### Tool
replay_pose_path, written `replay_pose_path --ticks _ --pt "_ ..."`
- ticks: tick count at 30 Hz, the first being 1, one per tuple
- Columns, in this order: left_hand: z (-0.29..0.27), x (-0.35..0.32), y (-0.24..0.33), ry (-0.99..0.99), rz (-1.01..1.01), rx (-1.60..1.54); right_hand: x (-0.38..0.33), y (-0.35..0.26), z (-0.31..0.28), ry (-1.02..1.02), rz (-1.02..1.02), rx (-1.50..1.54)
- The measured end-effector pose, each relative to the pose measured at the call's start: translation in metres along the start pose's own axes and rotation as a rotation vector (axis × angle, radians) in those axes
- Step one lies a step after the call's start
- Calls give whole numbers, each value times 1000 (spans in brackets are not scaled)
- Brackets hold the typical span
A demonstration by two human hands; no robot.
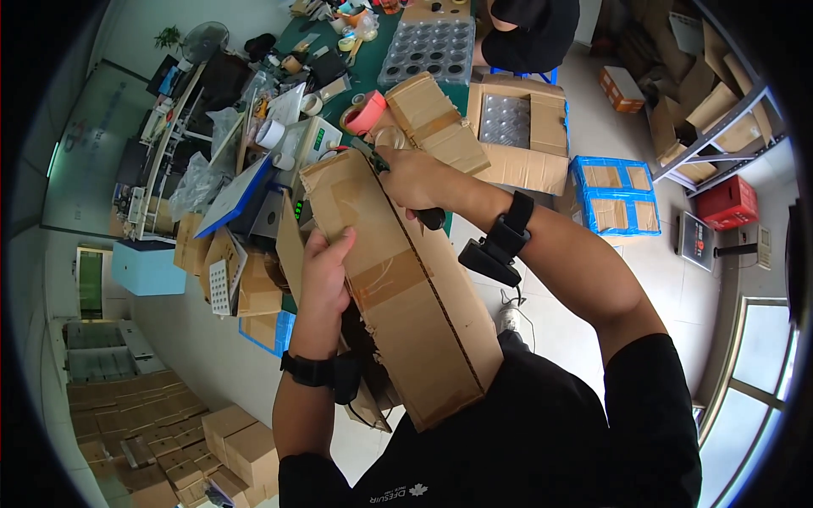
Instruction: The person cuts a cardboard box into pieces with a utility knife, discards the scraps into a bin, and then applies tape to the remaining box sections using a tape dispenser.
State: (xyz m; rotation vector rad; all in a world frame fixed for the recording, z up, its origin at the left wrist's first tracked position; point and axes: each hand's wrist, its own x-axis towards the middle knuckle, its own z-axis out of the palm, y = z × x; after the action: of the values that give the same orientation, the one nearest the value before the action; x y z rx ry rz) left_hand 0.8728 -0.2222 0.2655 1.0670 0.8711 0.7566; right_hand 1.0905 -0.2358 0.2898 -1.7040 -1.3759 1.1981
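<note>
Closest to us, our black shirt (542, 440) fills the lower edge of the head view, and a long cardboard box (406, 288) leans against our chest just above it. We take this box as our landmark. It runs tilted from our body up toward the green table (368, 72), and brown tape crosses its upper face.

Our left hand (326, 271) lies flat against the left side of the box, fingers together and pressed on the cardboard, thumb lifted toward the top face. A black wristband (309, 370) sits on that forearm, below the hand.

Our right hand (415, 179) rests on the far end of the box, fingers clenched around a dark-handled tool (430, 218) whose tip points at the box's top edge; we cannot tell what kind of blade it has. A black strap with a small device (500, 245) circles the right wrist, just right of the box.

Beyond the far end of the box sits a smaller cardboard box (436, 118), touching a pink tape roll (366, 112). To the right of the landmark stands an open carton holding grey trays (518, 127), and further right a blue-taped carton (616, 195) lies on the floor. Another person in black (533, 34) sits past the table. Left of and below the box, stacked cartons (229, 440) cover the floor.
</note>
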Motion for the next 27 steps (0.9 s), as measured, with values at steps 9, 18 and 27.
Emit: replay_pose_path --ticks 9,18,27 --pt "-3 5 -11 22 89 24 32 -19 -10 -107 53 -145" --pt "5 10 0 49 157 -13 34 -32 -8 -275 185 -141" --pt "-5 8 -5 38 198 -45 7 -24 -10 -320 189 7"
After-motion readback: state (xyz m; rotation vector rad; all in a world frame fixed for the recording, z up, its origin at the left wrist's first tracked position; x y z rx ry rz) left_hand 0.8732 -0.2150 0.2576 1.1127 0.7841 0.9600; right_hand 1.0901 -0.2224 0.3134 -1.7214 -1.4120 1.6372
